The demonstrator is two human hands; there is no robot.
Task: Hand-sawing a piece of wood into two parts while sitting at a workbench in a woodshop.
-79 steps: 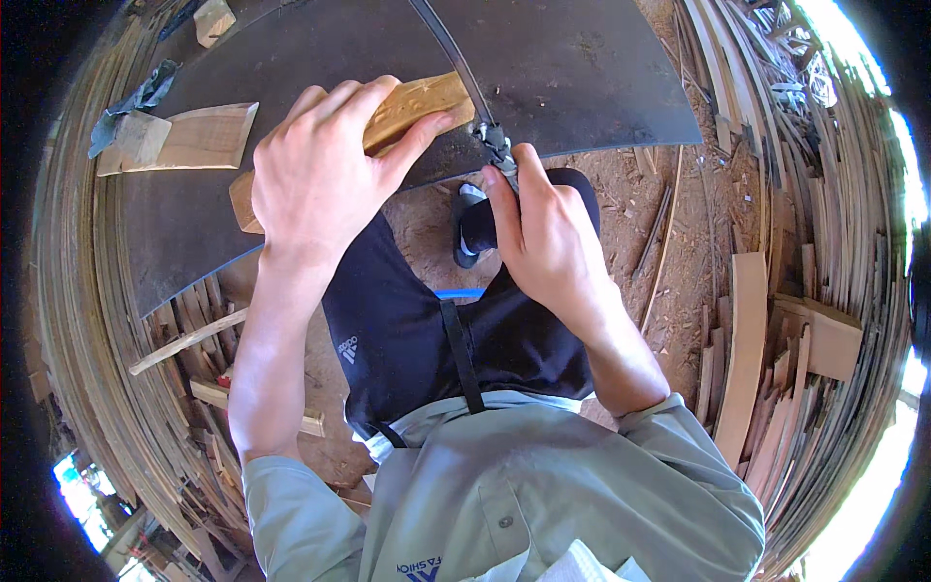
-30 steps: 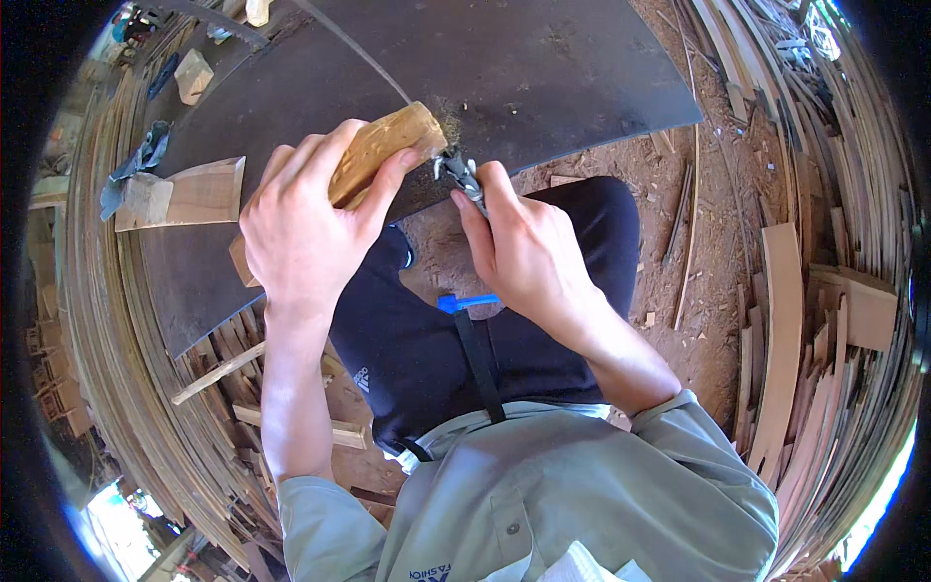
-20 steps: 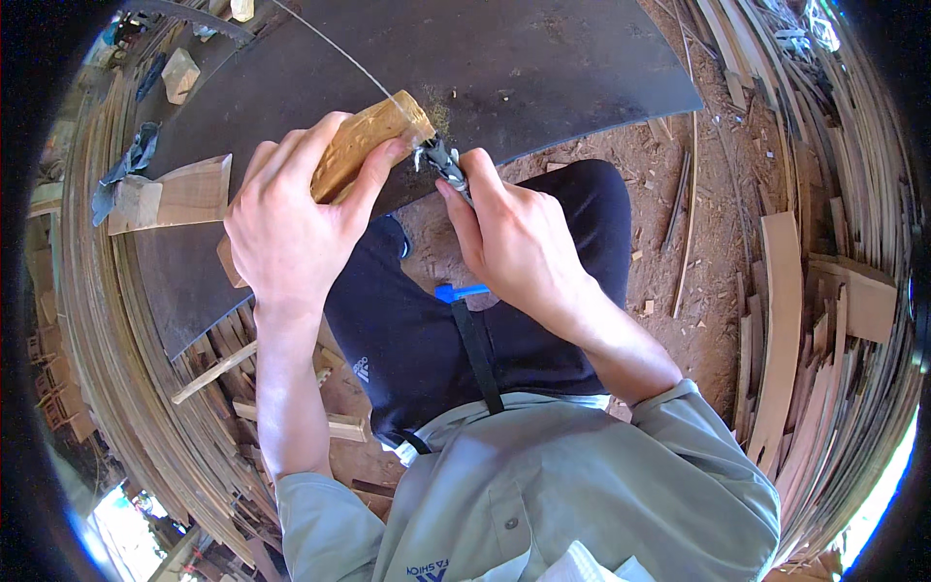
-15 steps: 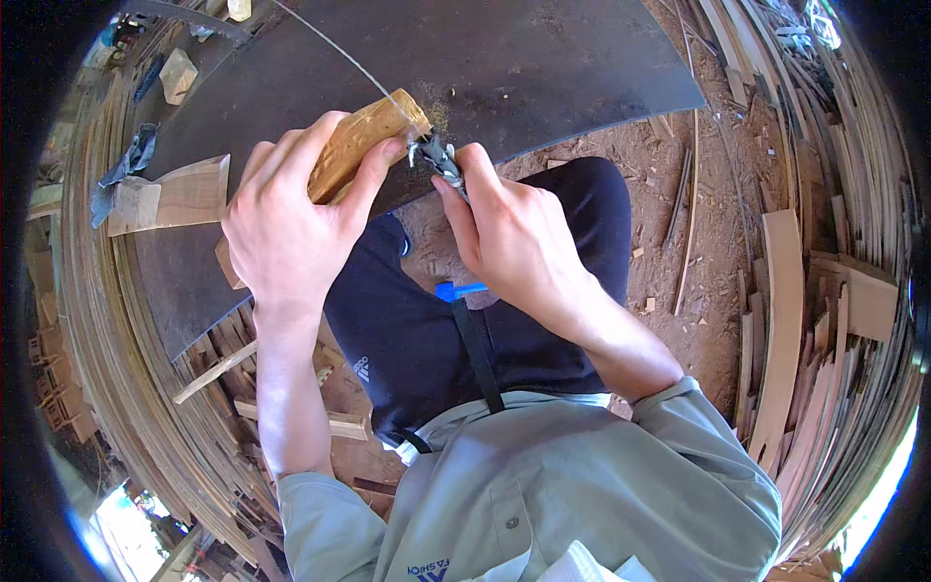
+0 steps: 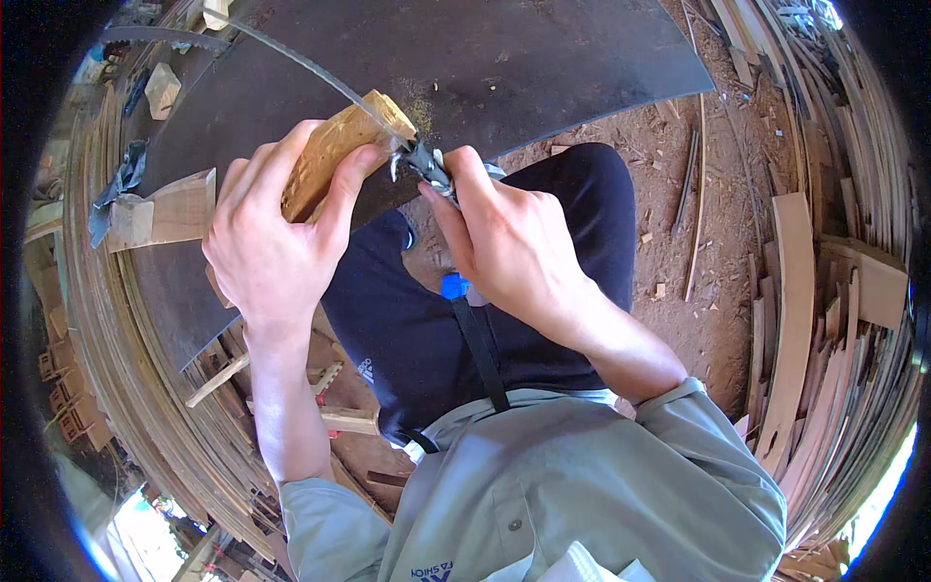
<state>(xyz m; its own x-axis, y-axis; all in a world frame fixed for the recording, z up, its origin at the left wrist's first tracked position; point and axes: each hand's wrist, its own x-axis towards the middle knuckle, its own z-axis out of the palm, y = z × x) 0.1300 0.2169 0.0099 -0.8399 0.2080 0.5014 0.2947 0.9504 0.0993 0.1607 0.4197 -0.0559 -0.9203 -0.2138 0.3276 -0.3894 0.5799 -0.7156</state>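
My left hand [image 5: 276,218] is closed round a yellowish-brown wood block [image 5: 330,150], thumb along its near side, fingers over the far side. A long, thin saw blade [image 5: 315,68] lies across the block's outer end and stretches away to the upper left. My right hand [image 5: 519,238] grips the saw's dark, wrapped handle [image 5: 433,167] close to that end. Fine sawdust [image 5: 419,109] is scattered on the dark board just beyond. The depth of any cut is hidden by the blade.
A large dark board [image 5: 543,58] spreads under the work. At left lie a pale wood piece [image 5: 184,211], a crumpled dark cloth [image 5: 120,184] and another toothed blade [image 5: 160,35]. Stacked wood strips [image 5: 107,320] line the left side, and a curved plank [image 5: 787,320] stands at right.
Both hands, with the block and saw, have shifted slightly left. The blade now shows more of its flat side and sits at a somewhat different angle across the block.
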